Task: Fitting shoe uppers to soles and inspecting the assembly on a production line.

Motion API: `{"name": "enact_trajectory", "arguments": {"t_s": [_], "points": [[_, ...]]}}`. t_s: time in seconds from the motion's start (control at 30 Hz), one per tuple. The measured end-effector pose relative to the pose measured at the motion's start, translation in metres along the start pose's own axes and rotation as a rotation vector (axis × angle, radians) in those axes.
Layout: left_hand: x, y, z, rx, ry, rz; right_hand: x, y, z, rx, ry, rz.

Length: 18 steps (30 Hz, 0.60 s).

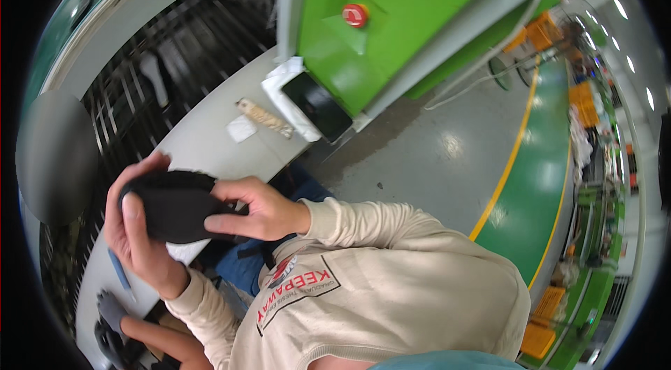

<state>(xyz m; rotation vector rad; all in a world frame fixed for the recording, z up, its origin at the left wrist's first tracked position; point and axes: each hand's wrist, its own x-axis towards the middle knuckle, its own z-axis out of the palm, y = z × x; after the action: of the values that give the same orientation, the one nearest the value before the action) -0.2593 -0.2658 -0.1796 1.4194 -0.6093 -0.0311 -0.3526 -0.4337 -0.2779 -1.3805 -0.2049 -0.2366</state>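
Observation:
Both of my hands hold a black fabric piece (178,209), soft and rounded, which could be a shoe upper; its exact kind does not show. My left hand (136,230) wraps round its left end, the thumb lying on top and the fingers behind. At its right end, my right hand (255,209) pinches the edge between thumb and fingers. The piece is held up over the near edge of a white worktop (210,139).
Beyond the worktop lies a rack of metal rods (189,48) with a grey sole-shaped piece (154,76). A dark-screened device (318,106) and a patterned strip (265,118) lie near a green machine (391,20). At lower left, another person's gloved hand (112,310) touches black pieces (108,342).

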Motion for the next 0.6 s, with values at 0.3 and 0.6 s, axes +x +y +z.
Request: {"name": "enact_trajectory", "arguments": {"t_s": [0.3,0.6], "points": [[0.019,0.021,-0.031,0.402,-0.260,-0.030,0.001,-0.001,0.004,0.028,0.025,-0.104],[0.015,0.025,-0.035,0.643,-0.264,0.030,0.000,0.003,0.000,0.056,-0.035,-0.107]]}}
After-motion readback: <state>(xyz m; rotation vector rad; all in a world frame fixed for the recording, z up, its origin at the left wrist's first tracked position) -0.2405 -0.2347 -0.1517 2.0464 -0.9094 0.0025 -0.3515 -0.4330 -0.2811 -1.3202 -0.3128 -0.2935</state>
